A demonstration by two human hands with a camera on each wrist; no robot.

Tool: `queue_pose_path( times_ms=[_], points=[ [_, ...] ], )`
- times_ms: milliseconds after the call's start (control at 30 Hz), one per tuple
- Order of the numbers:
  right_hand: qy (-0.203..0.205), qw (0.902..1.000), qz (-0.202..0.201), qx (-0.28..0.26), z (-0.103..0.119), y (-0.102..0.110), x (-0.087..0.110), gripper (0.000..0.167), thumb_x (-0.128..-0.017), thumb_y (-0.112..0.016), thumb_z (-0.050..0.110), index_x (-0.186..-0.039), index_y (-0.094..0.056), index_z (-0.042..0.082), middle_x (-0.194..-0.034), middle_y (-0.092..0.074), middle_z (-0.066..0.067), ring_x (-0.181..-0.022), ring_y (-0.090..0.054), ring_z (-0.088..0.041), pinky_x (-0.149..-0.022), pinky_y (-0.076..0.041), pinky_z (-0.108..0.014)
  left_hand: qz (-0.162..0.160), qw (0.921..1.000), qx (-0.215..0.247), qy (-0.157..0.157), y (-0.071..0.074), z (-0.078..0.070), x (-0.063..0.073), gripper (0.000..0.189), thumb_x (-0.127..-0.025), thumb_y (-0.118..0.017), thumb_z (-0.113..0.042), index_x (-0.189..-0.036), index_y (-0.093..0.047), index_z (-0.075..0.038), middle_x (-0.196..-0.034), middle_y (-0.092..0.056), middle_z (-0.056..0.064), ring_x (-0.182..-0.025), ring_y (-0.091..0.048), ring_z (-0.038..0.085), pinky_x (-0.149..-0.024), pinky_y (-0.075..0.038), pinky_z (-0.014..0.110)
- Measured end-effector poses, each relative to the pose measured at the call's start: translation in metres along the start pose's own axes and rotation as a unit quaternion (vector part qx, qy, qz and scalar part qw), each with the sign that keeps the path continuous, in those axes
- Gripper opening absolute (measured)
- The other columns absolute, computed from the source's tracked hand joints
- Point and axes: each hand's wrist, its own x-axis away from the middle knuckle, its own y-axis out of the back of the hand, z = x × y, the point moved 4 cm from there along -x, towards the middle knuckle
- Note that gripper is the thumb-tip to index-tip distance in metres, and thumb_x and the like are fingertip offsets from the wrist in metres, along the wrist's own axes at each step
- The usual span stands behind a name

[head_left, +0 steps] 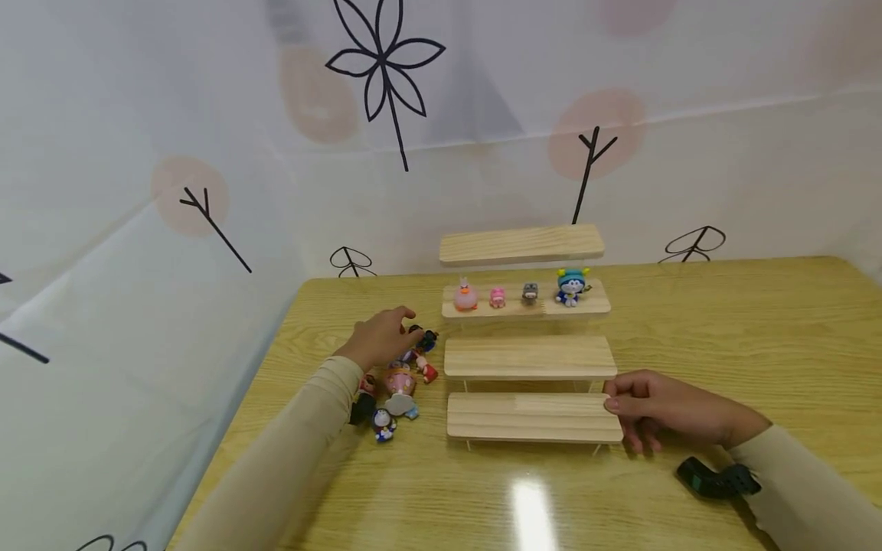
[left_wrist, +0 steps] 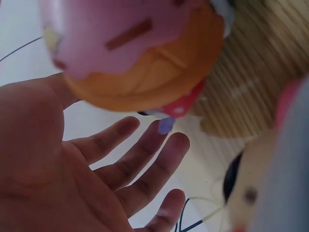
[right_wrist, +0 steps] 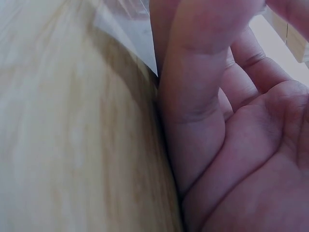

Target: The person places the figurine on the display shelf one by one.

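My left hand [head_left: 379,337] reaches over a cluster of small toy figures on the table, its fingers spread and loosely bent. In the left wrist view, a pink and orange figure [left_wrist: 145,72] looms large in front of the palm [left_wrist: 29,154]. Near those fingertips lie a dark figure [head_left: 429,340] and a red-and-white figure [head_left: 425,369]. My right hand [head_left: 678,405] is at the right end of a stepped wooden display stand [head_left: 534,418], pinching the lowest step's corner between thumb and index finger. In the right wrist view, the hand's edge [right_wrist: 193,135] rests along the wooden tabletop [right_wrist: 72,145].
On the stand's second-highest step stand a pink bird-like figure [head_left: 465,297], a small pink figure [head_left: 497,298], a grey figure [head_left: 530,293] and a blue figure [head_left: 571,287]. Another blue-and-white figure [head_left: 383,424] lies nearest the front. A patterned white cloth [head_left: 482,168] hangs behind the table.
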Motion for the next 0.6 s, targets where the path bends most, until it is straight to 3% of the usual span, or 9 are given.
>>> queue_pose_path(
  times_ms=[133,300,600],
  points=[
    [0.003,1.0000,0.002,0.004,0.0013,-0.0003,-0.0005,0.025,-0.110,-0.030,0.008,-0.107,-0.047,-0.011,-0.082,-0.069,-0.010,-0.068,-0.068,-0.013,-0.055,-0.058,-0.032,0.008,0.9999,-0.003,0.008,-0.0029,0.0020,-0.0007,0.057,-0.103,-0.049,-0.050,-0.147,-0.048,-0.015,-0.122,-0.070,0.006,-0.115,-0.065,0.027,-0.111,-0.025,0.074],
    [0.006,0.9999,0.000,0.014,0.0044,-0.0004,-0.0020,0.025,-0.110,-0.031,0.008,-0.107,-0.048,-0.009,-0.079,-0.067,-0.017,-0.067,-0.068,-0.016,-0.054,-0.057,-0.032,0.009,0.9999,-0.005,0.007,-0.0036,0.0040,0.0007,0.056,-0.102,-0.048,-0.052,-0.145,-0.051,-0.016,-0.123,-0.070,0.005,-0.115,-0.064,0.028,-0.110,-0.030,0.072],
    [-0.020,0.9994,-0.009,0.028,0.0044,-0.0001,0.0000,0.026,-0.110,-0.032,0.011,-0.108,-0.047,-0.011,-0.081,-0.069,-0.003,-0.067,-0.067,-0.010,-0.055,-0.058,-0.030,0.009,0.9999,-0.006,0.004,-0.0066,0.0052,0.0050,0.054,-0.102,-0.051,-0.052,-0.142,-0.054,-0.016,-0.116,-0.071,0.004,-0.111,-0.065,0.028,-0.106,-0.036,0.069]
  ],
)
